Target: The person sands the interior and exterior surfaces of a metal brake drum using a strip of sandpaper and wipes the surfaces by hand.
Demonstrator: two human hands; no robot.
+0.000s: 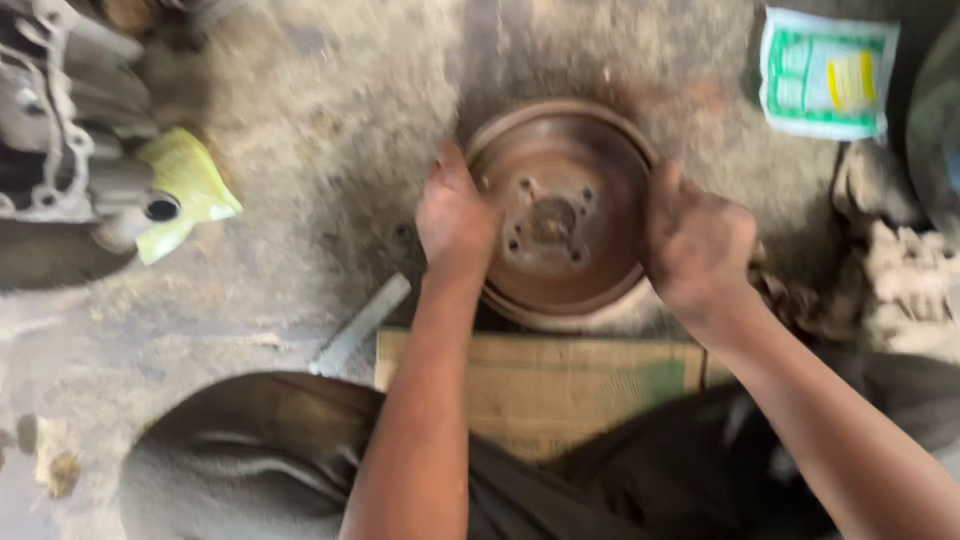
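A rusty round brake drum [560, 210] lies flat on the dusty ground, its hub with several bolt holes facing up. My left hand [455, 220] grips the drum's left rim. On the opposite side, my right hand [697, 245] holds the right rim with fingers curled over the edge. The picture is blurred by motion.
A flattened cardboard piece [545, 385] lies just in front of the drum, over my dark-trousered legs [250, 450]. A grey metal bar [360, 325] rests at the left. A metal engine part [60, 130] with a yellow rag [185, 185] sits far left; a green-and-white packet [825, 70] top right.
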